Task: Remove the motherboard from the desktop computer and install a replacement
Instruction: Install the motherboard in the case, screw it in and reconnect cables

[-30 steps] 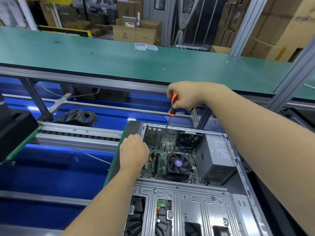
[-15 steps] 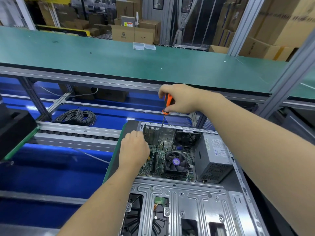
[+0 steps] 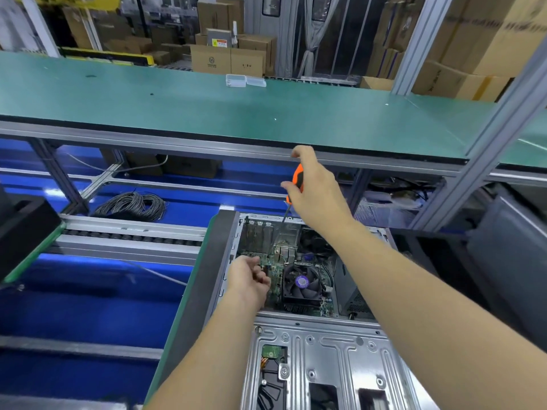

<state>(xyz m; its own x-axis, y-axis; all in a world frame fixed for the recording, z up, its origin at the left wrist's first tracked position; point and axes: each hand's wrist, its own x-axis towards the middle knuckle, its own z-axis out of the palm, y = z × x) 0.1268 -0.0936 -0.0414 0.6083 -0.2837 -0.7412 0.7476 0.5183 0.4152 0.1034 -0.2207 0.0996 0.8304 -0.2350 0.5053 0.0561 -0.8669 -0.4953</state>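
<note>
Fingers of the left hand (image 3: 250,279) curl loosely above the left edge of the green motherboard (image 3: 276,279); I cannot tell if they pinch something small. That flat green board sits down inside the open grey metal computer case (image 3: 319,350), beside the black round cooling fan (image 3: 301,282) and the grey power box (image 3: 352,294).

Farther back, the right hand (image 3: 315,192) grips the orange and black screwdriver (image 3: 297,176). Its thumb and fingers wrap the handle, with the first finger lifted up. The thin metal shaft points down into the back of the case, near the slot covers.

I think the tip could slip off a screw and scratch the board, because the tool leans and the hand holds it high up. A loose screw could also drop into the case and hide under parts.

Both arms reach forward, the right one stretched long across the case. Beyond lie a coil of grey wire (image 3: 133,204) and the long green table top (image 3: 207,108).
</note>
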